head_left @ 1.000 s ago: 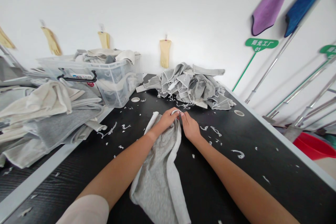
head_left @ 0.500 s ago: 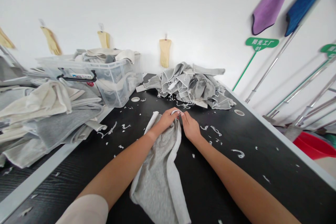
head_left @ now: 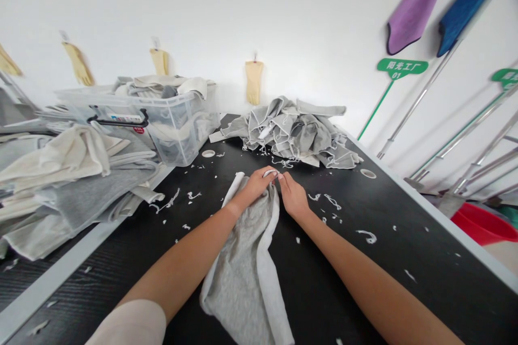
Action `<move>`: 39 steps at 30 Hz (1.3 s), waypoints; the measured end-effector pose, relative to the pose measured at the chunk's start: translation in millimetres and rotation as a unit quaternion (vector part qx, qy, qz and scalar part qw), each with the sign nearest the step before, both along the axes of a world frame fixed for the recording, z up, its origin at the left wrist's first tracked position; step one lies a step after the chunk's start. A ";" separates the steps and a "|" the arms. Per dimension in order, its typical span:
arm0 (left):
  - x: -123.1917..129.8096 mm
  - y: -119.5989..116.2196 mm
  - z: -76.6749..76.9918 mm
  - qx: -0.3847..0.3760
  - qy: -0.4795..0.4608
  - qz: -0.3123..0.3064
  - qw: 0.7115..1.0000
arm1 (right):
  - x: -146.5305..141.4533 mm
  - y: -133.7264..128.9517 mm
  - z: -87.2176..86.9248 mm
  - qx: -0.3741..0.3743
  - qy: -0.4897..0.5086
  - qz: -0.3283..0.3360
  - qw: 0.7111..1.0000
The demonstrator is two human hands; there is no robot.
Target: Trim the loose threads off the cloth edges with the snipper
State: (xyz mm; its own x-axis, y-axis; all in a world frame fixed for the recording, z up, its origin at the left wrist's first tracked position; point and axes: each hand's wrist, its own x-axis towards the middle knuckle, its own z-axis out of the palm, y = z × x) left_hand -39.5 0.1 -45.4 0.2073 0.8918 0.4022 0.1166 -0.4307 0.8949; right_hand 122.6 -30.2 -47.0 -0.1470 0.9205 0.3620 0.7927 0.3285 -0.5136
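A grey cloth piece (head_left: pixel 246 275) with white edge strips lies lengthwise over the black table (head_left: pixel 324 280), its near end running off the bottom of the view. At its far end my left hand (head_left: pixel 258 183) is closed on the cloth's edge, where a white fold shows between the fingers. My right hand (head_left: pixel 292 194) pinches the same far corner, its fingertips almost touching those of my left hand. What lies exactly between the fingertips is too small to make out.
Beyond my hands sits a heap of grey cloths (head_left: pixel 299 129). At left are a stack of cloths (head_left: pixel 81 183) and a clear plastic bin (head_left: pixel 174 135) filled with cloths. Thread scraps (head_left: pixel 367 236) dot the table. A red basin (head_left: pixel 481 223) stands past the right edge.
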 end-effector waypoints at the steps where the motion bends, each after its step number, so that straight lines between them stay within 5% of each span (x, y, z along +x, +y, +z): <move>1: 0.0 -0.5 0.7 0.000 0.002 0.001 1.000 | 0.0 0.0 -0.3 0.002 0.001 0.001 1.000; 39: -0.1 -0.2 -0.5 0.001 0.008 -0.002 1.000 | -1.0 0.5 -0.8 0.006 0.034 0.008 0.999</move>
